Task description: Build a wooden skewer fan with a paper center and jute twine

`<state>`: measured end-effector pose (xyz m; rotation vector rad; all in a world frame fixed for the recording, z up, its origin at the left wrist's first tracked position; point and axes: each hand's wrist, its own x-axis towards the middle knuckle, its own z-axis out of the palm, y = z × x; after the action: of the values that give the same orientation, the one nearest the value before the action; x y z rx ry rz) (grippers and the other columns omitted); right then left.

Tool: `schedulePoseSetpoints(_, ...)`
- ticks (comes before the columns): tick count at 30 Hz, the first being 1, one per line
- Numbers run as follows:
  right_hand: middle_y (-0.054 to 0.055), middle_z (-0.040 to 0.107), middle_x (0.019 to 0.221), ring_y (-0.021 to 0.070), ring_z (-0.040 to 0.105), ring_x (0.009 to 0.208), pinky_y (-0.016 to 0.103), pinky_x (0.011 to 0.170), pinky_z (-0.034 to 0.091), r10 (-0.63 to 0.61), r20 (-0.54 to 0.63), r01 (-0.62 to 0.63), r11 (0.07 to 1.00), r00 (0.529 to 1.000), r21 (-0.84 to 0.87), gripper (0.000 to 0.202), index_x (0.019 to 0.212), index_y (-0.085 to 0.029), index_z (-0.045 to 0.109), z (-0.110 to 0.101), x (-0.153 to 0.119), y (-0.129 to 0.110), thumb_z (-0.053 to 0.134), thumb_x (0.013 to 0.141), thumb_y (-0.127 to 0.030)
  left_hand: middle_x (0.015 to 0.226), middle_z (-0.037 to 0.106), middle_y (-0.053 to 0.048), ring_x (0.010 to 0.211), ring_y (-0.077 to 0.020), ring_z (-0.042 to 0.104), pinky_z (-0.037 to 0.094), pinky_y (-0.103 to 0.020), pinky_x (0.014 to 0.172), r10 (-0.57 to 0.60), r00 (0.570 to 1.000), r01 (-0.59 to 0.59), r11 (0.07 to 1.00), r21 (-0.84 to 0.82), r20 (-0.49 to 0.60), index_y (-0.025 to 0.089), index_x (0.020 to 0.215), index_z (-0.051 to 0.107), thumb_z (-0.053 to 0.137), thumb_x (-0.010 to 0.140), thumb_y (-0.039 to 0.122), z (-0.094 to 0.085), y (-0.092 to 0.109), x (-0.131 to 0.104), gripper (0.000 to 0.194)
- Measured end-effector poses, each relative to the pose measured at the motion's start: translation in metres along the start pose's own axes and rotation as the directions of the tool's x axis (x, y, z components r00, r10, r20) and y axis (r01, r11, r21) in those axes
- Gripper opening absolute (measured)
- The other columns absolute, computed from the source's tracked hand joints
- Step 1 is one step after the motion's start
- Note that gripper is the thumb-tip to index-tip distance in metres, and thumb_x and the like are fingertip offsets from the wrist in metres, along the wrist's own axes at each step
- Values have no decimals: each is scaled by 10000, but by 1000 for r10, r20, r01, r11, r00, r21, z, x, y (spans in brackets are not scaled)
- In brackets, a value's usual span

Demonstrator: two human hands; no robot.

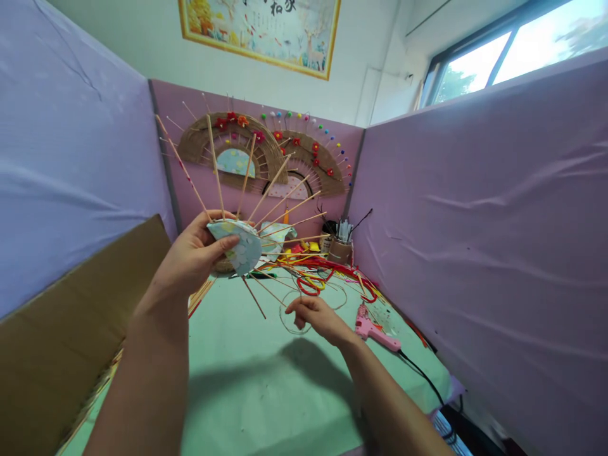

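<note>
My left hand (202,250) grips a half-round piece covered in pale blue patterned fabric (247,248), thumb on its front and fingers behind. Thin wooden sticks (275,180) fan out from its curved edge, up, right and down; one at the left has red marks. My right hand (316,316) is lower right, above the table, with thumb and index finger pinched together. Thin twine (284,326) loops around and below these fingers and seems held in them. A lower stick's tip meets the fingertips; whether they touch it I cannot tell.
A pink glue gun (375,330) with a black cord lies at the right. Red-handled scissors (308,286) and colored strips lie behind my hands. A brown pot (340,250) holds tools. Two decorated fans (194,140) lean on the back panel. Cardboard (80,329) stands left.
</note>
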<state>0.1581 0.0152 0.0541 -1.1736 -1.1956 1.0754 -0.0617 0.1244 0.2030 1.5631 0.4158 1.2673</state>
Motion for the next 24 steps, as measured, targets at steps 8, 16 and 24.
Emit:
schedulePoseSetpoints(8, -109, 304, 463, 66, 271, 458, 234, 515, 306, -97, -200, 139, 968, 975, 210, 428, 735, -166, 627, -33, -5, -25, 723, 723, -583, 930, 702, -21, 713, -191, 682, 569, -287, 569, -104, 986, 93, 992, 88, 129, 245, 1074, 564, 792, 661, 334, -26, -1, 0, 480)
schedulePoseSetpoints(16, -101, 326, 473, 72, 323, 475, 228, 522, 325, -173, -368, 292, 908, 914, 299, 363, 752, -179, 636, -45, -6, -49, 757, 722, -520, 865, 704, -28, 649, -190, 670, 559, -276, 506, -145, 971, 120, 983, 139, 190, 241, 1044, 585, 806, 650, 332, -29, -7, 2, 461)
schedulePoseSetpoints(24, -35, 538, 599, 111, 504, 585, 252, 617, 413, -246, -110, 231, 964, 963, -132, 327, 850, -192, 685, -29, -30, -58, 575, 881, -499, 947, 723, -61, 780, -215, 689, 570, -296, 620, 37, 999, -37, 996, 85, 8, 200, 1043, 580, 785, 657, 316, -14, -15, 10, 452)
